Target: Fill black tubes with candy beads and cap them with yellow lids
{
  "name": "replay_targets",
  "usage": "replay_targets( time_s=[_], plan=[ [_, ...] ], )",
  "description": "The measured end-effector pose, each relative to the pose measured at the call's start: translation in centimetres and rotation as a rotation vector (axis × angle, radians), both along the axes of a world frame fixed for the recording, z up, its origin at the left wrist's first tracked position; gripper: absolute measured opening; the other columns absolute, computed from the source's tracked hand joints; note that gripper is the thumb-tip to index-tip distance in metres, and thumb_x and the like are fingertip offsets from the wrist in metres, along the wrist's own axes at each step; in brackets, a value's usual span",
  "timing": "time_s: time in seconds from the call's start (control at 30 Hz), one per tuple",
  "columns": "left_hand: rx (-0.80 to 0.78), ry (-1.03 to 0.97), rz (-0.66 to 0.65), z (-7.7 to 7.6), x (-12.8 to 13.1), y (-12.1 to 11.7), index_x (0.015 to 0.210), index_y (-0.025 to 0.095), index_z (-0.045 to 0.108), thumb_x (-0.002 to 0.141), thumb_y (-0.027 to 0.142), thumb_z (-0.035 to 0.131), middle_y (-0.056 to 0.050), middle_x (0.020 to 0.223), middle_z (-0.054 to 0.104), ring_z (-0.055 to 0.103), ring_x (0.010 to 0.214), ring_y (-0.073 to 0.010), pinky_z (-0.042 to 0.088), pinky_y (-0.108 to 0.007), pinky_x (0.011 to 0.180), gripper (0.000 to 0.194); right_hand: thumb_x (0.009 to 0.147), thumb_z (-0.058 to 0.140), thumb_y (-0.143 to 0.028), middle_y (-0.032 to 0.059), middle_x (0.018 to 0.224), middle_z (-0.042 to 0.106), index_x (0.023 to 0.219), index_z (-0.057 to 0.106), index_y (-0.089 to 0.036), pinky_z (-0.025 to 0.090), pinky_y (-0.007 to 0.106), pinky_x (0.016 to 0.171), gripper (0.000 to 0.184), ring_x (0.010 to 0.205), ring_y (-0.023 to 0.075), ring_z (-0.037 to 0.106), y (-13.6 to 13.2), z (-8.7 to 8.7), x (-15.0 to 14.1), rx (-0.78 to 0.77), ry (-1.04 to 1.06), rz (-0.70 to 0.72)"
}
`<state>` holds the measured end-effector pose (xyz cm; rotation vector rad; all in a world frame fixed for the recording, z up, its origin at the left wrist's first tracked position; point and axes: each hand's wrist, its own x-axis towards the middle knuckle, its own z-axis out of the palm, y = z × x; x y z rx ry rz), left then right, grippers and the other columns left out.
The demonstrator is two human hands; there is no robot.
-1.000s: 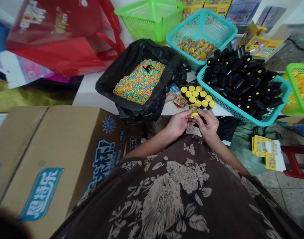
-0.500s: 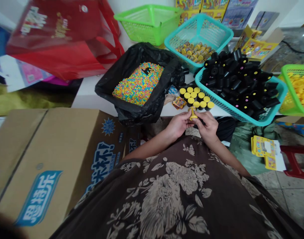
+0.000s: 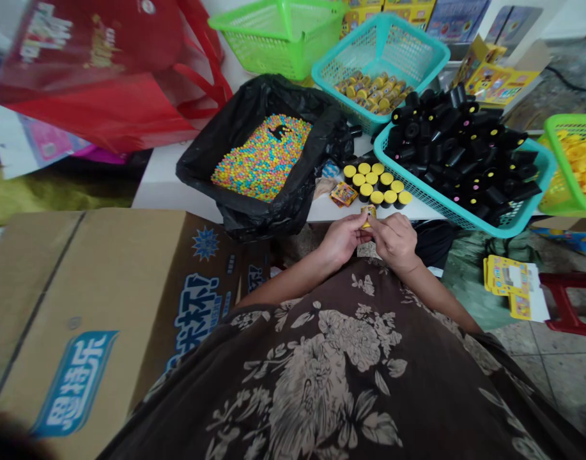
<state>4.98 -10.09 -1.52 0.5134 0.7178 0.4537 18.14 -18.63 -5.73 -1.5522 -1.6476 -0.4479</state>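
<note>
At the front edge of the table my left hand (image 3: pixel 341 241) is closed on a small canister (image 3: pixel 368 213) with a yellow printed label. My right hand (image 3: pixel 394 239) pinches the same canister from the other side, its thumb and fingertips on the label. Fingers cover much of the canister. Just beyond the hands stand several black canisters with yellow lids (image 3: pixel 370 178), grouped upright. Left of these lies a small pile of printed labels (image 3: pixel 344 193).
Left of the hands, a black bag-lined tub (image 3: pixel 197 169) holds colourful candy balls (image 3: pixel 264 156). A teal basket (image 3: pixel 508 225) is heaped with black canisters (image 3: pixel 455 150). Behind it, another teal basket (image 3: pixel 331 70) holds labelled canisters. A cardboard box (image 3: pixel 105 275) stands at left.
The canister has turned in my fingers, and its printed label now faces up. My right hand's fingers have curled in closer over it. The view has shifted slightly.
</note>
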Motion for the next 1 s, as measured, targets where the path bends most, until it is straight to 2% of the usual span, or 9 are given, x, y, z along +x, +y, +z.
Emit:
replay_targets(
  time_s=[0.1,0.23,0.4,0.53,0.63,0.8,1.0],
  plan=[
    [-0.03,-0.022,-0.006,0.2,-0.1,0.3,0.081,0.015,0.069,0.087,0.024,0.08,-0.002,0.073,0.07,0.062,0.064,-0.0107,0.049,-0.025,0.069,0.015,0.102,0.062,-0.033,0.0059,0.084,0.071,0.12,0.076,-0.025,0.052,0.038,0.071,0.024,0.078,0.0224,0.061,-0.1,0.0,0.0,0.057,0.032,-0.016],
    [-0.047,-0.054,-0.057,0.6,-0.2,0.6,0.088,0.015,0.074,0.088,0.027,0.079,-0.002,0.077,0.071,0.063,0.066,-0.0122,0.05,-0.027,0.069,0.013,0.1,0.067,-0.037,0.0066,0.093,0.073,0.124,0.075,-0.028,0.056,0.041,0.078,0.027,0.084,0.0242,0.065,-0.1,0.1,-0.2,0.027,0.127,-0.015],
    [0.013,-0.038,-0.019,0.4,-0.1,0.3,0.085,0.015,0.075,0.08,0.024,0.085,-0.001,0.076,0.07,0.06,0.066,-0.0097,0.047,-0.024,0.069,0.014,0.1,0.066,-0.036,0.0052,0.089,0.073,0.119,0.076,-0.028,0.055,0.041,0.077,0.023,0.081,0.0228,0.065,0.1,-0.2,-0.2,0.014,0.174,0.05],
    [-0.002,-0.022,-0.005,0.1,0.0,-0.3,0.077,0.014,0.071,0.079,0.024,0.086,-0.001,0.073,0.068,0.06,0.067,-0.0097,0.046,-0.024,0.07,0.018,0.101,0.061,-0.028,0.0045,0.08,0.07,0.118,0.077,-0.027,0.051,0.039,0.072,0.023,0.074,0.0214,0.062,0.1,-1.0,0.1,0.056,0.1,0.076],
    [0.005,-0.025,0.0,0.1,0.0,-0.4,0.077,0.014,0.069,0.08,0.024,0.086,0.0,0.072,0.067,0.06,0.067,-0.0097,0.047,-0.025,0.072,0.019,0.102,0.056,-0.026,0.0055,0.08,0.069,0.118,0.077,-0.027,0.05,0.04,0.073,0.027,0.077,0.022,0.062,-0.1,-1.4,0.3,0.032,0.055,0.061],
    [-0.015,-0.041,-0.023,0.5,-0.2,0.0,0.081,0.016,0.068,0.084,0.026,0.083,0.0,0.078,0.069,0.063,0.07,-0.0107,0.05,-0.027,0.075,0.018,0.1,0.066,-0.036,0.0077,0.093,0.076,0.12,0.075,-0.025,0.056,0.041,0.077,0.025,0.083,0.024,0.067,-0.2,-0.7,0.1,0.015,0.144,0.004],
    [0.026,-0.006,-0.027,0.3,-0.3,0.2,0.076,0.015,0.068,0.079,0.031,0.088,0.0,0.072,0.067,0.06,0.065,-0.0098,0.047,-0.025,0.068,0.025,0.101,0.067,-0.033,0.0057,0.087,0.076,0.116,0.075,-0.024,0.058,0.039,0.072,0.02,0.076,0.0219,0.068,0.1,0.0,-0.3,0.085,0.142,0.053]
  ],
)
